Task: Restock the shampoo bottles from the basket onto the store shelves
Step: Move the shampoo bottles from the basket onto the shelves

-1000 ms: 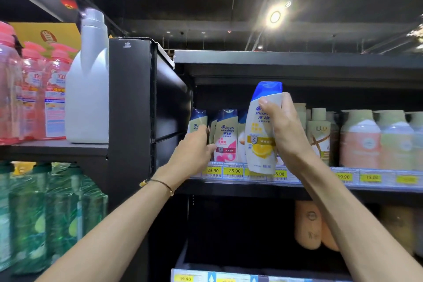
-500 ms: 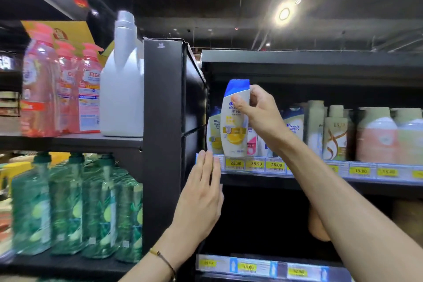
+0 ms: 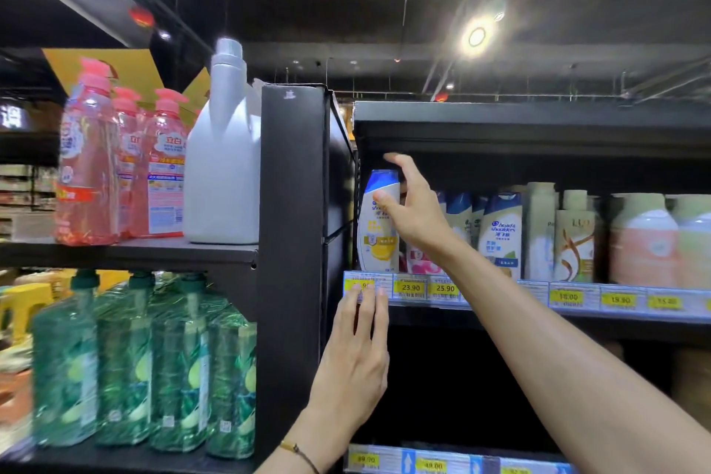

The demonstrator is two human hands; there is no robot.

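Right now your shampoo bottle (image 3: 379,239) stands upright at the far left end of the shelf (image 3: 577,323), just beside the black side panel (image 3: 292,204). It is white with a blue cap, a yellow lemon label and a partly legible Head & Shoulders logo. Your right hand (image 3: 415,212) is at its cap with the grip spread wide. The thumb lies over the bottle's shoulder, though you cannot tell whether it touches. Your left hand (image 3: 356,358) is flat, fingers straight and together, its fingertips (image 3: 365,294) over the first yellow tag on the price strip (image 3: 577,298), hiding part of the number. The next tags read 23.90 (image 3: 411,287) and 25.90 (image 3: 445,288); those farther right are blurred.

Your right forearm crosses in front of the pink-labelled bottles behind. Past it stand a Head & Shoulders bottle with a green label (image 3: 500,235), a cream Lux bottle (image 3: 575,242) and peach bottles (image 3: 642,242). Left of the panel sit a white jug (image 3: 223,165), pink bottles with Chinese writing (image 3: 88,165) and green bottles (image 3: 127,358) below.
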